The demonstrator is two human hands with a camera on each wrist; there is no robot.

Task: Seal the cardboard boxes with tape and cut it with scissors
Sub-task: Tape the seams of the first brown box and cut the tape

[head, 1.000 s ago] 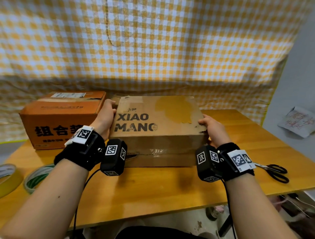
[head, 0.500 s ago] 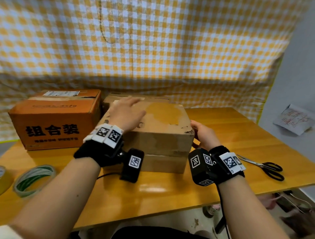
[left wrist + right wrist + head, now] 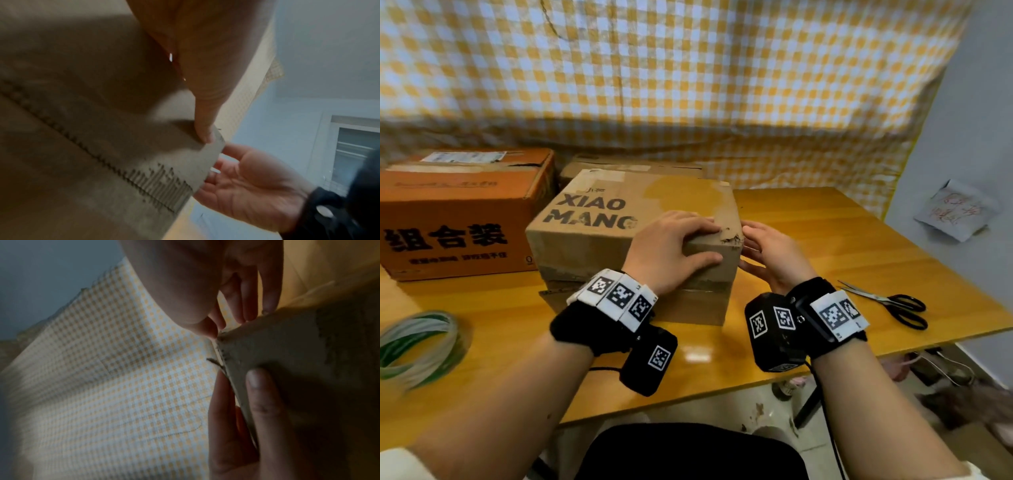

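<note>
A brown cardboard box [image 3: 626,212] printed XIAO MANG lies in the middle of the wooden table [image 3: 825,240]. My left hand [image 3: 671,246] grips its near right corner, fingers on top and thumb on the front face. The left wrist view shows that thumb [image 3: 203,129] pressing the cardboard [image 3: 82,129]. My right hand [image 3: 770,257] is held open against the box's right side, its fingertips [image 3: 246,309] touching the torn corner edge [image 3: 298,345]. Black-handled scissors [image 3: 893,305] lie on the table to the right. A green-and-white tape roll [image 3: 417,342] lies at the far left.
An orange box [image 3: 455,212] with black characters stands at the left. Another brown box [image 3: 633,168] sits behind the middle one. A checked yellow cloth hangs behind the table. The table's front edge runs just below my wrists. A crumpled paper [image 3: 955,212] lies on the floor at right.
My left hand moved from the box's left end across its top to the near right corner. The box has turned. My right hand stays at its right side.
</note>
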